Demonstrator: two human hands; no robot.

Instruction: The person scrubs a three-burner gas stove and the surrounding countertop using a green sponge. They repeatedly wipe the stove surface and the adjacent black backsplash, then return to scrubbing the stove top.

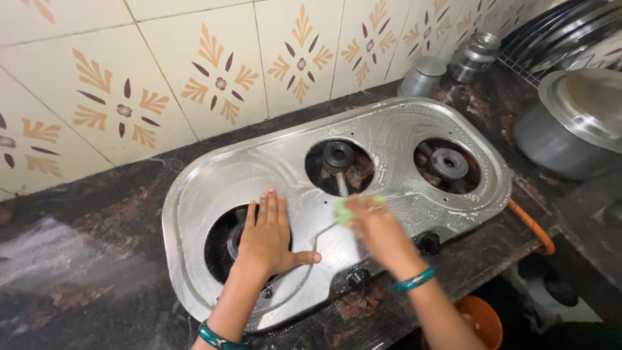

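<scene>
A steel three-burner gas stove top lies on a dark stone counter, its surface streaked with soapy foam. My left hand rests flat, fingers spread, on the steel beside the left burner opening. My right hand is blurred and grips a green scrub pad pressed on the steel just below the middle burner. The right burner is uncovered. Both wrists wear teal bangles.
Black knobs line the stove's front edge. An orange gas hose leaves its right side. A large steel pot, two small steel containers and a dish rack stand at the right. A tiled wall runs behind. An orange bucket sits below.
</scene>
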